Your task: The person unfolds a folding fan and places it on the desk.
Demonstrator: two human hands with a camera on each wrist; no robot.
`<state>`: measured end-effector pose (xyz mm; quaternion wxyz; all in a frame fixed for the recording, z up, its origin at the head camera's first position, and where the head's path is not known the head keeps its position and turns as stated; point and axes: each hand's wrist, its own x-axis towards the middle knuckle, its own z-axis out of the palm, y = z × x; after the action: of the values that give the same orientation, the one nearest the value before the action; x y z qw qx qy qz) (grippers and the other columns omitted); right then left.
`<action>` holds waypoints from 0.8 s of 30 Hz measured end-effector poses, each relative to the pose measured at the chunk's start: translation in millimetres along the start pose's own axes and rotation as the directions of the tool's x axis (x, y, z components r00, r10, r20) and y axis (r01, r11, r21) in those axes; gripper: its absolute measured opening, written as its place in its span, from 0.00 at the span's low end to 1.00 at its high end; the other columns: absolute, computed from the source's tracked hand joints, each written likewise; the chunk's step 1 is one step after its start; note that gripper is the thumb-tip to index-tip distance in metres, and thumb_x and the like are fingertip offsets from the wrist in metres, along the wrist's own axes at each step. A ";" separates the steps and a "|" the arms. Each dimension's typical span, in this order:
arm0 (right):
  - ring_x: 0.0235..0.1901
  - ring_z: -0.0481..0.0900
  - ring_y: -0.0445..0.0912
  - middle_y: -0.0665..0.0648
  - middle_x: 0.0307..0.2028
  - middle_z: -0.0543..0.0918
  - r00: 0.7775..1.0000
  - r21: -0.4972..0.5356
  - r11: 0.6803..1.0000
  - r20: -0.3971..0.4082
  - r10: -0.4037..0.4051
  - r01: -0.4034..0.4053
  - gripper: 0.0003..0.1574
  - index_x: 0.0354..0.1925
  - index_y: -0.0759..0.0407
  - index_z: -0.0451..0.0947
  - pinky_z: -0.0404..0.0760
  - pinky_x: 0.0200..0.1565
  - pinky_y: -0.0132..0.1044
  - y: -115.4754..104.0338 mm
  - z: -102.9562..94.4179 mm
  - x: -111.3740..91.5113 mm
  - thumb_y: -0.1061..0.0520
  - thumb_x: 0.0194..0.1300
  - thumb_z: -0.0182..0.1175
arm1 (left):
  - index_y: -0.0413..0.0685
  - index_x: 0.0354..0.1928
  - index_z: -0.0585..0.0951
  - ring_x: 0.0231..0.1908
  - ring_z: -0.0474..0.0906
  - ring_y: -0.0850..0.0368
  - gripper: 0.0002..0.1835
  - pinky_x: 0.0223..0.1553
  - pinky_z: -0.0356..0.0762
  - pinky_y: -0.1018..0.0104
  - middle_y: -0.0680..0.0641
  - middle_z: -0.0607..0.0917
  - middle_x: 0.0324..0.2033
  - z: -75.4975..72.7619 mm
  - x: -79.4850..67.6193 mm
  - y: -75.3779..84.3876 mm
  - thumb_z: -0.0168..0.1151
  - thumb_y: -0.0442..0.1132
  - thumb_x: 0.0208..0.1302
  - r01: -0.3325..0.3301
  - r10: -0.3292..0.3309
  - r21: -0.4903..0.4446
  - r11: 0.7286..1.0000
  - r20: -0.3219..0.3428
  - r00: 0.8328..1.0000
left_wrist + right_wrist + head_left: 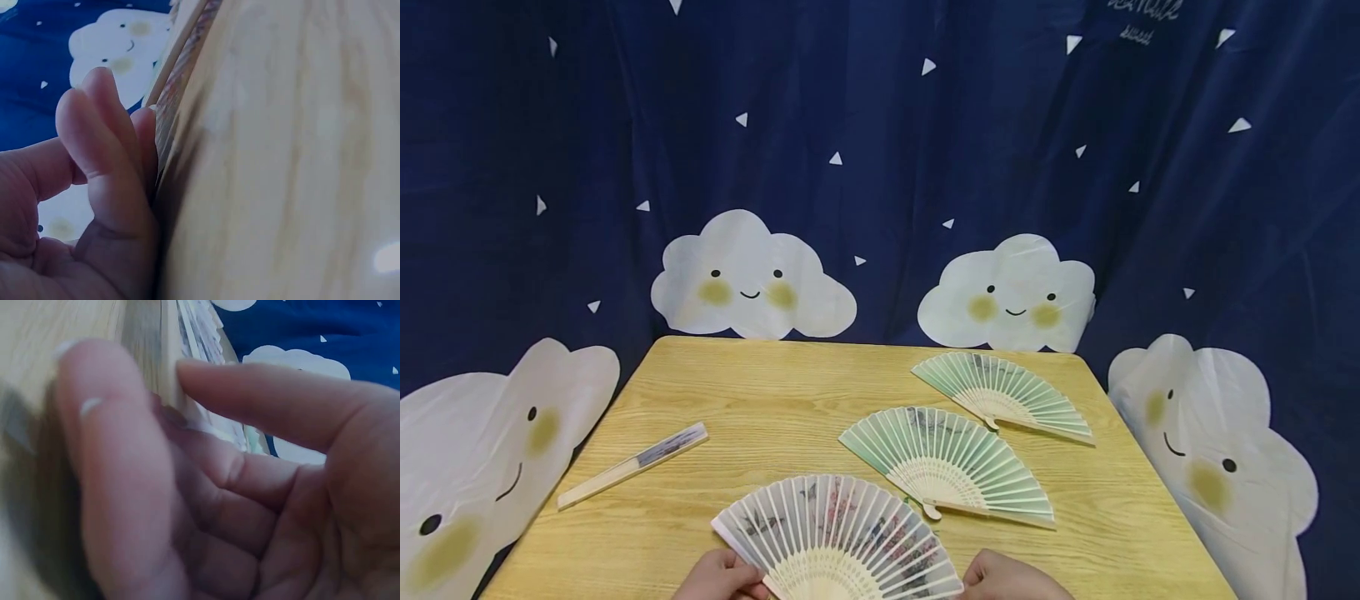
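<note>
A white folding fan (pixel 842 521), printed with pink flowers and dark butterflies, is spread open at the front of the table. My left hand (pixel 722 577) pinches its left outer stick, and my right hand (pixel 1011 577) pinches the stick at the opposite side. The fan's lower end falls outside the head view. In the left wrist view, fingertips (pixel 145 134) meet the fan's edge close to the tabletop. The right wrist view has the thumb (pixel 250 387) against the pale outer stick, with fingers bent beneath it.
Two green folding fans lie spread on the right, a nearer one (pixel 951 467) just behind the white fan and a farther one (pixel 1003 392). A folded fan (pixel 632 467) lies slantwise at left. Dark blue cloth (pixel 880 167) with clouds surrounds the wooden table (pixel 760 392).
</note>
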<state>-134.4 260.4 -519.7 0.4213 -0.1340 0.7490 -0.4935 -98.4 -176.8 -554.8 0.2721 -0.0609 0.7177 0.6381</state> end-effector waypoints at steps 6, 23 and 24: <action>0.09 0.46 0.35 0.39 0.08 0.55 0.997 -0.116 0.992 -0.052 0.051 -0.057 0.31 0.09 0.45 0.59 0.53 0.14 0.26 -0.8 -4.5 -6.1 0.47 0.61 0.65 | 0.39 0.23 0.84 0.19 0.76 0.69 0.11 0.23 0.73 0.75 0.55 0.85 0.18 9.0 1.2 2.0 0.61 0.37 0.60 -0.022 0.026 0.102 0.995 -0.043 0.999; 0.09 0.48 0.33 0.38 0.07 0.59 0.988 -0.172 0.982 -0.142 0.053 -0.077 0.27 0.08 0.46 0.66 0.52 0.14 0.27 -10.5 -4.6 -20.3 0.53 0.59 0.65 | 0.40 0.23 0.84 0.16 0.70 0.69 0.13 0.21 0.68 0.74 0.60 0.77 0.13 12.6 -1.8 8.2 0.63 0.41 0.60 -0.043 0.061 0.222 0.974 -0.073 0.995; 0.09 0.49 0.34 0.38 0.07 0.61 0.986 -0.172 0.981 -0.155 0.061 -0.088 0.27 0.09 0.47 0.67 0.54 0.15 0.27 -11.2 -4.9 -21.7 0.51 0.59 0.66 | 0.40 0.23 0.84 0.16 0.70 0.69 0.14 0.21 0.69 0.74 0.60 0.78 0.13 10.1 -3.4 9.7 0.63 0.42 0.61 -0.047 0.062 0.220 0.974 -0.063 0.996</action>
<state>-127.4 271.4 -498.5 0.3687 -0.1055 0.8240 -0.4171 -96.6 -166.4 -545.0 0.2343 -0.0331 0.7940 0.5600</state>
